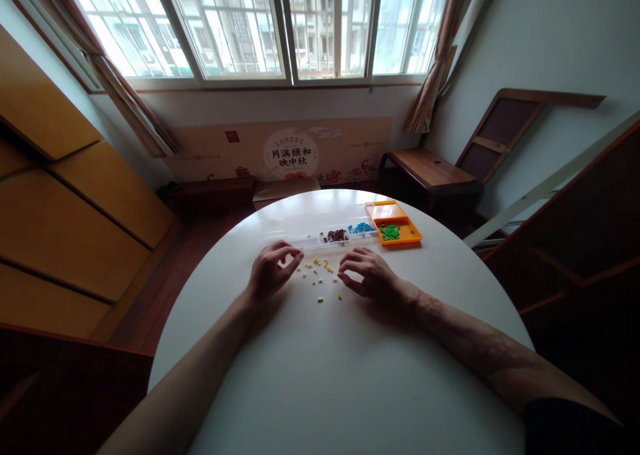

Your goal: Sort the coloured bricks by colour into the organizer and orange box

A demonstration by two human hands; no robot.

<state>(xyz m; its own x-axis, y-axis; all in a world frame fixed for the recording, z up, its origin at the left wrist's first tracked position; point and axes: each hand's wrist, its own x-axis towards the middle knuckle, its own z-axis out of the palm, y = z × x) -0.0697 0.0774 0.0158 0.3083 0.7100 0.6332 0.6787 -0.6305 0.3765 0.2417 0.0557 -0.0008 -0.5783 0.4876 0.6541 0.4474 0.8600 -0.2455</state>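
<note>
Small yellow pieces lie loosely scattered on the white round table, between my two hands. On their left side, my left hand rests with curled fingers, thumb and forefinger tips close together. Whatever may be between those tips is too small to make out. Across from it, my right hand is bent over the table, thumb and fingertips slightly apart beside the nearest yellow pieces. Beyond the hands stand clear compartments with dark brown pieces and blue pieces, and an orange box holding green pieces.
A clear plastic tray, hard to see, extends left from the brown pieces. A wooden chair stands beyond the table at the right. Yellow-brown cabinets are on the left, and a barred window is ahead.
</note>
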